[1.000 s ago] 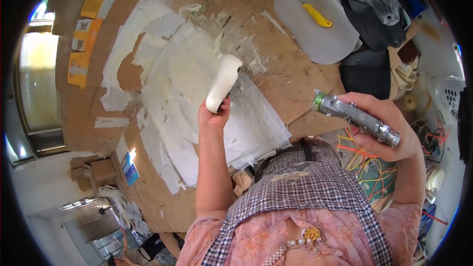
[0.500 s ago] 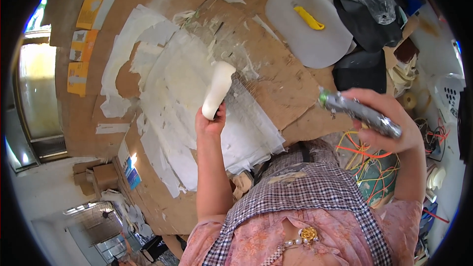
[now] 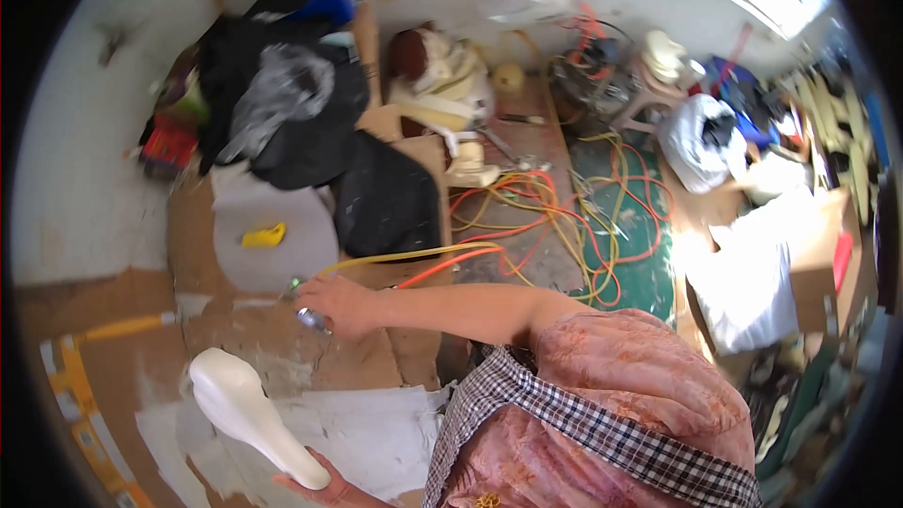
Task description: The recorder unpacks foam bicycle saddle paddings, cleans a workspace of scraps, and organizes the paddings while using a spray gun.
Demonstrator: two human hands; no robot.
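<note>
Left fingers (image 3: 336,478), lower left, partly hidden, grip the white piece (image 3: 241,402); right fingers (image 3: 326,294), centre-left, enclose and largely obscure the metallic tool (image 3: 313,320).

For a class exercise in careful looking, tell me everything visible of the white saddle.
The white saddle looks smooth and slightly glossy; its material is uncertain. Its broad, rounded end points to the picture's upper left, and it tapers to a slim nose at the lower right, where the left hand holds it. It slants across the view, above cardboard and white paper. Its underside is hidden.
</note>
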